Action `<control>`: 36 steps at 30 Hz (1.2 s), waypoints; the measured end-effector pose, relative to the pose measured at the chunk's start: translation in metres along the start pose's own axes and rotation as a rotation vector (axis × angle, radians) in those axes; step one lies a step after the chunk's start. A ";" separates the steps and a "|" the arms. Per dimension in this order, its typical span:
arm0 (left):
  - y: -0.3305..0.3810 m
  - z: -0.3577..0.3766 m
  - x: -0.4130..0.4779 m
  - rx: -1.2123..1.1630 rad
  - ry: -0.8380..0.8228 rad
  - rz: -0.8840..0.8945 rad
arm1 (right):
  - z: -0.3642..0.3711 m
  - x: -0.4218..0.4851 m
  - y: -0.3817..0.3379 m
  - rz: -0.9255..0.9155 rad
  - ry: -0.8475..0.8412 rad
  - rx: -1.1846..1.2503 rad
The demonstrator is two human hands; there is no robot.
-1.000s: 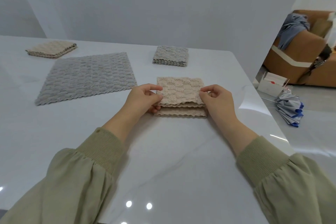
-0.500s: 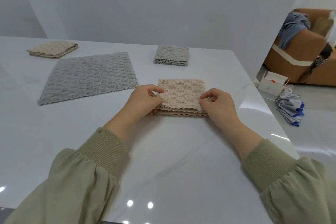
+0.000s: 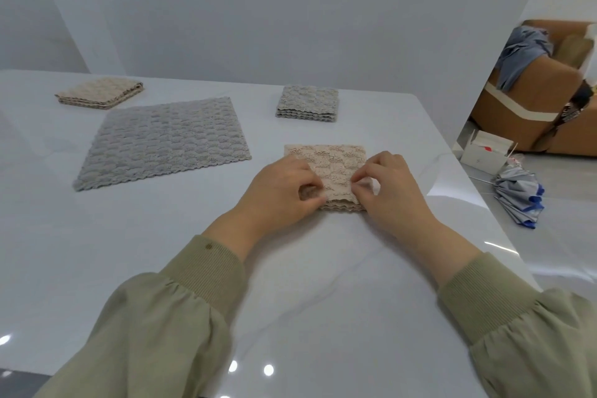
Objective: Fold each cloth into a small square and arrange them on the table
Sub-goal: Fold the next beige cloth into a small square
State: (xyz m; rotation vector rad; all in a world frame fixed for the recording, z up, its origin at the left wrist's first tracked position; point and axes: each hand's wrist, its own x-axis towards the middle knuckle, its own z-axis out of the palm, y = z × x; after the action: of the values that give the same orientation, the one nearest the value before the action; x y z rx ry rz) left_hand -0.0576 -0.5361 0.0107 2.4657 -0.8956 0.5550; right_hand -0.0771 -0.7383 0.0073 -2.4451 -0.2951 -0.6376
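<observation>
- The beige cloth (image 3: 326,160), folded into a small square of several layers, lies on the white bench (image 3: 290,294) right of centre. Its scalloped edges are stacked along the near side.
- The left hand (image 3: 282,192) sits on the near left corner of that cloth. Its fingers curl down onto the top layer and its thumb lies at the near edge, gripping it.
- The right hand (image 3: 395,195) sits at the near right corner, thumb and forefinger pinched on the top layer. The other fingers are bent over the right edge.
- Both hands hide the near corners; the far half of the square is in plain sight.
- A grey cloth (image 3: 161,142) lies spread flat and unfolded to the left of the hands, a little farther back and apart from the beige cloth.
- A folded grey square (image 3: 307,103) sits beyond the beige cloth, towards the far edge of the bench and apart from it.
- A second beige square (image 3: 100,93), also folded, lies at the far left, just beyond the far left corner of the grey cloth.
- Olive-green sleeves (image 3: 155,317) with ribbed cuffs cover both forearms.
- Off the bench to the right are a white box (image 3: 484,152) and a folded grey and blue umbrella (image 3: 517,200) on the floor. Farther back is a brown sofa (image 3: 529,100) with a blue garment (image 3: 520,52) draped over it.
</observation>
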 end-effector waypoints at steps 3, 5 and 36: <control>-0.002 0.001 -0.001 0.001 -0.009 -0.003 | -0.005 -0.002 -0.004 -0.122 -0.119 0.029; 0.000 -0.002 -0.001 -0.024 -0.017 -0.009 | -0.004 -0.003 -0.005 -0.163 -0.190 -0.008; -0.019 0.010 0.025 0.042 0.422 -0.192 | 0.045 0.049 -0.007 0.092 -0.435 -0.317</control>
State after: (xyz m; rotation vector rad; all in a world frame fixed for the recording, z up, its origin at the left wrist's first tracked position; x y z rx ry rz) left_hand -0.0248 -0.5412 0.0100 2.3062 -0.4782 0.9826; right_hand -0.0201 -0.7029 0.0029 -2.8738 -0.2645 -0.1083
